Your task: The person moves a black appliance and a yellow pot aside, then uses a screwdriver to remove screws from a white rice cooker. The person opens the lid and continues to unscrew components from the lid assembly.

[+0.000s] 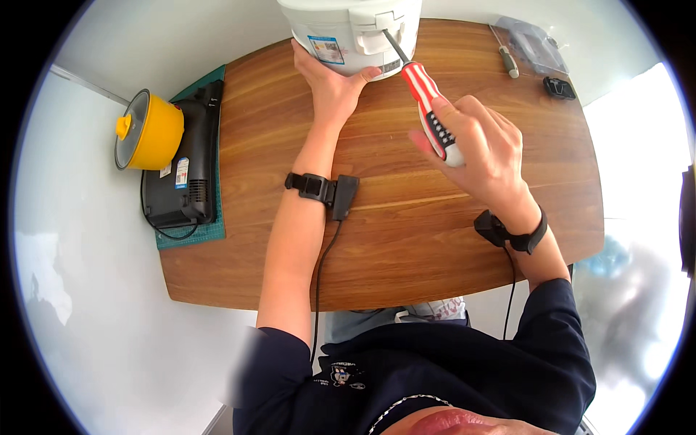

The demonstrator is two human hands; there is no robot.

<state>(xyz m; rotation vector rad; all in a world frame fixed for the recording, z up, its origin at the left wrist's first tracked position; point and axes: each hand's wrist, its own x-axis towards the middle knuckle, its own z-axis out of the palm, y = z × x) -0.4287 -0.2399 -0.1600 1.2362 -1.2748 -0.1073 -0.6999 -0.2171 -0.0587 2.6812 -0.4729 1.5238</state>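
At the far edge of the table sits a white, rounded appliance (333,22), cut off by the top of the view. My left hand (332,81) grips its lower side, thumb spread along the near base and fingers partly hidden against the body. A screwdriver (428,94) with a red, white and black starred handle is in my right hand (482,141), fingers wrapped round the grip. Its shaft slants up and left, the tip at a latch-like recess on the appliance's near face. Whether the tip touches a screw is too small to tell.
To the left, a yellow pot (156,130) with a glass lid sits on a black portable stove (177,192) over a green mat (217,228). A second screwdriver (511,64), clear plastic packaging (533,43) and a small black part (559,88) lie far right. Cables hang from both wrist devices.
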